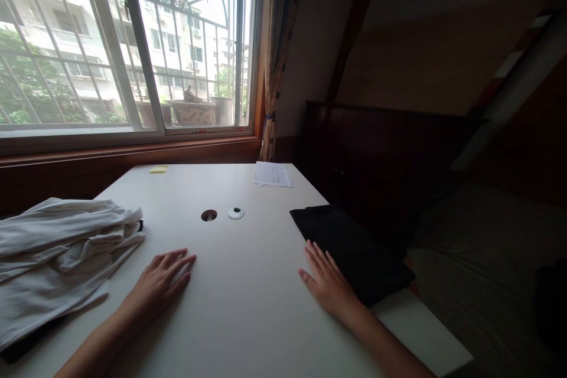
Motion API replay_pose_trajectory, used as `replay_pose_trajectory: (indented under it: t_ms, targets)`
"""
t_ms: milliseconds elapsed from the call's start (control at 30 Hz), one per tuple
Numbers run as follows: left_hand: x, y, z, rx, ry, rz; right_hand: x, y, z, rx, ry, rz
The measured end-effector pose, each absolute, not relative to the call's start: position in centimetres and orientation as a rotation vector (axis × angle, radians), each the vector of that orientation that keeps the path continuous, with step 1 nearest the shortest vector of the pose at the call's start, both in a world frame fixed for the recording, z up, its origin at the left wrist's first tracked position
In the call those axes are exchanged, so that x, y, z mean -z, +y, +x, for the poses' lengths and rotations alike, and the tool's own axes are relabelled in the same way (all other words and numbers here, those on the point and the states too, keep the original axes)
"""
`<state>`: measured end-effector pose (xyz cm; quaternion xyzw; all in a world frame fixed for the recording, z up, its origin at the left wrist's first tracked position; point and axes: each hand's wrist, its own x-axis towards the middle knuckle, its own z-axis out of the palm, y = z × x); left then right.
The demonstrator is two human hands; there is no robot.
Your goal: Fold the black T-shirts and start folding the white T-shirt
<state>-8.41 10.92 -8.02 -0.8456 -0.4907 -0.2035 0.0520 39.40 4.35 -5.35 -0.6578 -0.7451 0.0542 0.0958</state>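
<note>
One head-worn camera looks forward and down over the white table (248, 283), facing the window (133, 41).

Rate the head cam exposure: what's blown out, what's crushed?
Head view: the window is overexposed and backlights the scene; the right side falls into deep shadow, so the black cloth shows almost no detail. The white table, left hand and right hand read fine. Window bars bow from wide-angle distortion.

Bare table (248, 301) between the hands, white cloth (62, 254) blocking left, black, perhaps folded fabric (349, 248) crowding right
</note>
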Motion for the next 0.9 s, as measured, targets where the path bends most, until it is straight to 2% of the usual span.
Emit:
replay_pose_trajectory:
  t_ms: [167,267,367,533,700,900]
  targets:
    - [7.8,10.9,-8.3,0.612,-1.504,-2.576,4.1,3.7,41.3,-0.351,-2.075,-1.853]
    - [7.7,10.8,-8.3,0.612,-1.512,-2.578,3.2,5.1,45.0,-0.065,-1.997,-1.882]
    - [7.6,10.8,-8.3,0.613,-1.521,-2.582,3.6,6.6,49.5,0.228,-1.851,-2.091]
    - [7.6,10.8,-8.3,0.604,-1.532,-2.591,6.4,7.2,53.6,0.172,-1.757,-2.434]
    - [7.7,10.9,-8.3,0.616,-1.534,-2.583,7.3,6.6,52.9,0.204,-1.753,-2.419]
    - [7.8,10.9,-8.3,0.626,-1.523,-2.592,6.6,5.0,48.5,0.160,-2.006,-2.218]
